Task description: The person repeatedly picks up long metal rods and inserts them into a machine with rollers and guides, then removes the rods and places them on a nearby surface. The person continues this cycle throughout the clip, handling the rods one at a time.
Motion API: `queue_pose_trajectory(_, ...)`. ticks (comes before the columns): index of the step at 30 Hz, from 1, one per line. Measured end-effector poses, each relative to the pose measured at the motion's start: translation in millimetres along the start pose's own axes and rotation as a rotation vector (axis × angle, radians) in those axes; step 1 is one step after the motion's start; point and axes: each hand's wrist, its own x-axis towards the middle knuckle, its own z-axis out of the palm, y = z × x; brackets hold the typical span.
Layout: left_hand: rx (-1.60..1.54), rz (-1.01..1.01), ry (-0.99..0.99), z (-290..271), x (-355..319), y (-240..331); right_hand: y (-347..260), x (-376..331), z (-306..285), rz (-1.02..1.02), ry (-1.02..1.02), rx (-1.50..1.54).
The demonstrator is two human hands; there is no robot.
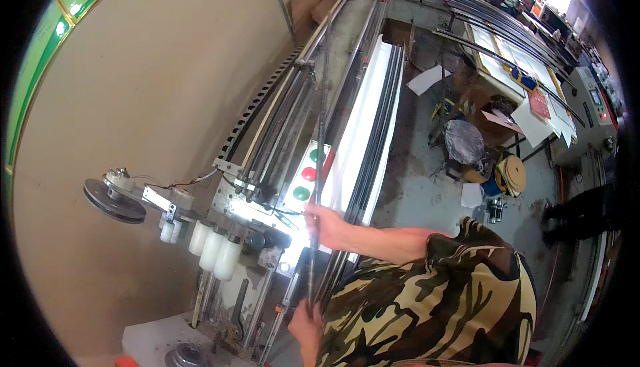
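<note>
My right hand [325, 227] is closed around a long thin dark rod [322, 120], its forearm reaching in from the camouflage sleeve at the right. Below it, my left hand [307, 327] grips the rod near its lower end; part of those fingers is hidden. The rod runs up in front of a long machine and crosses its button panel [308, 175], which has green and red buttons. Bright light falls on the metal beside my right hand. Several white rollers [220, 254] stand to the left on the machine's end.
A white sheet [363, 134] and dark bars stretch along the machine. At left, a pulley wheel [115, 200] sticks out near the beige wall. Cardboard boxes, a plastic-wrapped bundle [463, 142] and a round tan disc [514, 172] lie on the right-hand floor. Another person stands far back.
</note>
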Motion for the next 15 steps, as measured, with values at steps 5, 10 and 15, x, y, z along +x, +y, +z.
queue_pose_trajectory(5, 0.099, -0.158, -0.121, -37, -86, -50, -16, -31, -11, -0.164, 0.169, -0.061)
queue_pose_trajectory(10, 0.067, -0.193, -0.172, -24, -67, -44, -42, -8, -54, -0.253, 0.327, -0.084)
queue_pose_trajectory(15, 0.077, -0.159, -0.195, -27, -34, -20, -68, 20, -78, -0.259, 0.359, -0.047)
